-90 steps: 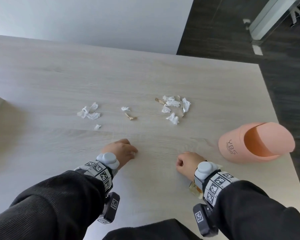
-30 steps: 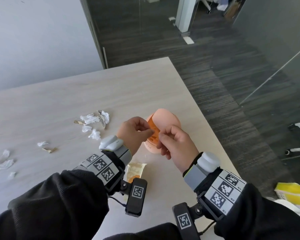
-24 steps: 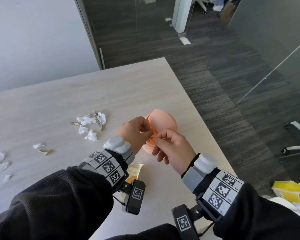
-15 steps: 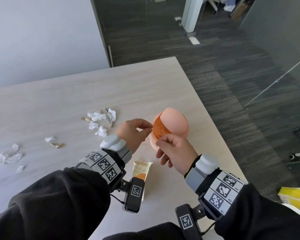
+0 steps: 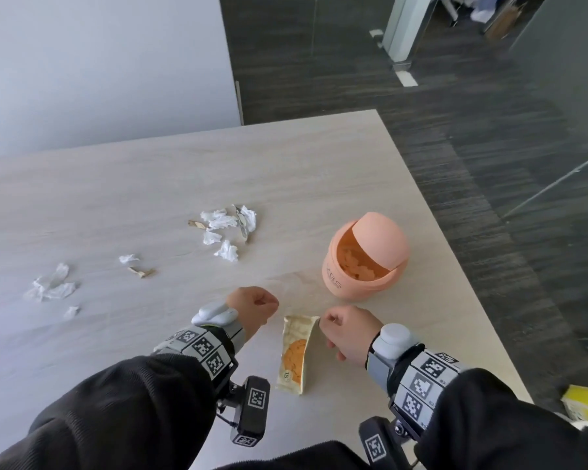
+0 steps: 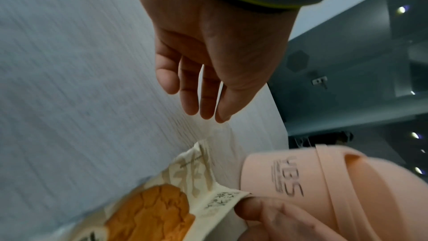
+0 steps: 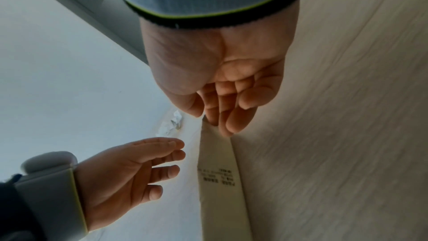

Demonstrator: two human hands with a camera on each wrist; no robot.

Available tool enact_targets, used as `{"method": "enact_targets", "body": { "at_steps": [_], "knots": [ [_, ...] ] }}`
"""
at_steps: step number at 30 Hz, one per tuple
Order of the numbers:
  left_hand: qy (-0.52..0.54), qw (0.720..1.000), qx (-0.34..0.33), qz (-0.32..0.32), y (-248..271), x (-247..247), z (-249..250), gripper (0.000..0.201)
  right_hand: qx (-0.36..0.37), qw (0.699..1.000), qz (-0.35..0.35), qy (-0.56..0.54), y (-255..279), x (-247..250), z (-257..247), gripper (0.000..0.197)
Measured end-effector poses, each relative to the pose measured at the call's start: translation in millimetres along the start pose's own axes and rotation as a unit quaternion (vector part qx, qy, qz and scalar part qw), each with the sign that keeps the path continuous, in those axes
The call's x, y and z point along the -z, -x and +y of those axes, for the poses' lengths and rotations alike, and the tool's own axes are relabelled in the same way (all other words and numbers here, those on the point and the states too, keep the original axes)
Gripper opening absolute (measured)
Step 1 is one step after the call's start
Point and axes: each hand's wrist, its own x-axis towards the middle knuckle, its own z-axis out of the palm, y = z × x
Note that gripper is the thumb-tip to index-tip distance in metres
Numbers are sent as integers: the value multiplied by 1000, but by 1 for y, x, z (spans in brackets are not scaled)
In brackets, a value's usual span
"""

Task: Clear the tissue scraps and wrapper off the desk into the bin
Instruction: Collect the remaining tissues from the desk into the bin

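A cream snack wrapper with an orange picture lies on the desk just in front of me. My right hand pinches its far right corner between thumb and fingers, so that edge is lifted, as the right wrist view shows. My left hand hovers just left of the wrapper with relaxed fingers and holds nothing. The peach bin stands beyond the wrapper with its lid swung open and pale scraps inside. White tissue scraps lie in loose clusters further left.
The desk's right edge runs close behind the bin, with dark carpet beyond. Small brown paper bits lie among the tissue. A yellow packet shows at the lower right, off the desk. Bare desk surface stretches behind the scraps.
Both hands have drawn back from the bin's opening towards me. My right hand has taken hold of the wrapper's corner, and my left hand has let go and hangs loose.
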Motion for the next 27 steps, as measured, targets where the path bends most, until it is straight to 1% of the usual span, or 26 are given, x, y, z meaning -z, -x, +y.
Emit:
{"method": "enact_targets", "body": {
  "at_steps": [3, 5, 7, 10, 11, 13, 14, 15, 18, 21, 24, 27],
  "knots": [
    [37, 999, 26, 21, -1, 23, -24, 10, 34, 998, -50, -5, -5, -15, -24, 22],
    [55, 997, 34, 40, -2, 42, -39, 11, 53, 997, -60, 16, -14, -22, -38, 22],
    [65, 994, 39, 74, 0, 69, -57, 11, 83, 994, -48, 44, -27, -29, -60, 22],
    [88, 984, 48, 147, 2, 110, -89, 11, 119, 992, -5, 51, -48, -39, -96, 21],
    [96, 979, 54, 173, 2, 125, -103, 12, 126, 991, 13, 54, -56, -44, -110, 18],
    [76, 974, 59, 206, 0, 147, -124, 15, 127, 990, 54, 42, -73, -45, -128, 8],
    [51, 971, 70, 221, 1, 162, -137, 16, 133, 988, 69, 36, -84, -50, -139, 10],
    [25, 969, 81, 234, 1, 175, -148, 20, 132, 987, 86, 36, -97, -54, -148, 20],
    [-31, 958, 127, 257, 0, 210, -176, 49, 106, 982, 136, 69, -127, -55, -167, 39],
    [-71, 945, 175, 267, -5, 238, -198, 69, 103, 975, 160, 113, -153, -52, -175, 49],
    [-68, 938, 227, 253, -13, 257, -220, 78, 102, 968, 172, 154, -182, -53, -181, 60],
    [-74, 936, 261, 224, -21, 264, -227, 79, 75, 969, 162, 169, -200, -52, -186, 72]
  ]
}}
